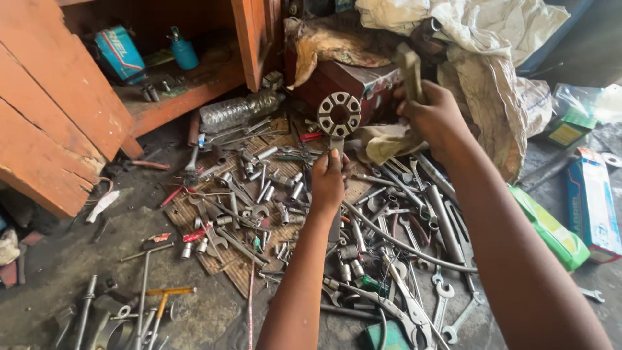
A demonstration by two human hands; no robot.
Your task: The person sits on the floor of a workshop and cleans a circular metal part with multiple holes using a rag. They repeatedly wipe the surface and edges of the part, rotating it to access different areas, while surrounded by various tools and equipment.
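Left hand (pixel 328 181) outstretched, gripping a ring-headed tool (pixel 339 115) upright; right hand (pixel 433 116) raised, clasping a flat bar (pixel 411 70), above scattered wrenches (pixel 414 220).

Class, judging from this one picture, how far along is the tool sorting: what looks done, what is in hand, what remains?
Done: little shows as sorted. In hand: the left hand holds up a round holed wrench head by its handle; the right hand lifts a flat metal tool. Left: spanners, sockets and pliers lie jumbled on the floor.

left hand (pixel 328 178) grips ring spanner (pixel 339 115) | right hand (pixel 431 116) grips flat tool (pixel 411 71)
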